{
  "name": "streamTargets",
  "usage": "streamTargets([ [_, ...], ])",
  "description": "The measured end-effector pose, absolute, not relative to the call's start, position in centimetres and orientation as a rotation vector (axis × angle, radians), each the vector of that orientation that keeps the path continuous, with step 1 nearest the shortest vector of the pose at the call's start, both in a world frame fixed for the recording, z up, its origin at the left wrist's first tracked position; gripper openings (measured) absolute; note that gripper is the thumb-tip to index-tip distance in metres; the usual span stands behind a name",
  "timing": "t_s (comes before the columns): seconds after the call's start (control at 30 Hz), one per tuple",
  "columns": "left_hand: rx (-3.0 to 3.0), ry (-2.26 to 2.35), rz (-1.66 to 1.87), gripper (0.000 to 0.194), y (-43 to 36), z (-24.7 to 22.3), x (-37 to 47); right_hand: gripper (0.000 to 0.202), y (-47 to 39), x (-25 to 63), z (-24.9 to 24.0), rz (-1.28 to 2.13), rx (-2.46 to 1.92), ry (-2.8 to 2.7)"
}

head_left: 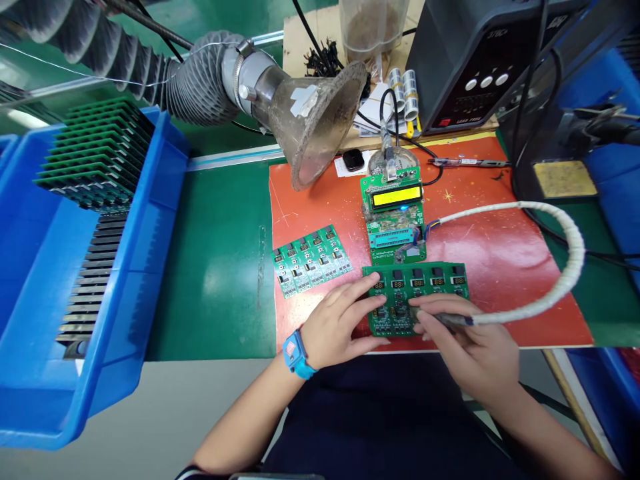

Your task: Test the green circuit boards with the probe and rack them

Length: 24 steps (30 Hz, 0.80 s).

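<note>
A green circuit panel (417, 283) with several small displays lies at the front of the red mat. My left hand (337, 321) rests with fingers spread on its left part; a blue watch is on that wrist. Between the fingers of my right hand (467, 343) is a dark probe (453, 320), its tip hidden near the panel's middle. A white wrapped cable (575, 253) loops from the probe to a green programmer board (395, 217) with a lit yellow screen, just behind the panel. Another circuit panel (313, 260) lies flat to the left.
At the left, a blue bin (167, 160) holds a rack of green boards (97, 153). A clear fume hood (320, 120) on a grey hose overhangs the mat (525, 287). A black soldering station (475, 73) stands at the back right, with a pen-like tool (470, 162) before it.
</note>
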<state>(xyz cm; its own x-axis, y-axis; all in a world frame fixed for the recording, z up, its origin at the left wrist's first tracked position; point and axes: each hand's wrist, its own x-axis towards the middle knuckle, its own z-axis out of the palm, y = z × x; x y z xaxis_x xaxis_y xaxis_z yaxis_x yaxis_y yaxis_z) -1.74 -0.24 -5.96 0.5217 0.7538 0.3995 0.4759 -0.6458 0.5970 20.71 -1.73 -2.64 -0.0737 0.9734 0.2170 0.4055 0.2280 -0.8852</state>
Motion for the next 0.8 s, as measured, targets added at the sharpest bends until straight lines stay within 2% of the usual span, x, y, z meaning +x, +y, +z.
streamTargets([
  [0.23,2.377,1.032,0.868,0.086,-0.33,-5.93,-1.86,0.003,-1.82,20.8,-2.88,0.826,-1.321,-1.631],
  [0.8,2.384,1.019,0.899,0.087,-0.21,-6.21,-1.82,0.009,-2.56,21.2,-2.67,0.809,-1.387,-1.647],
])
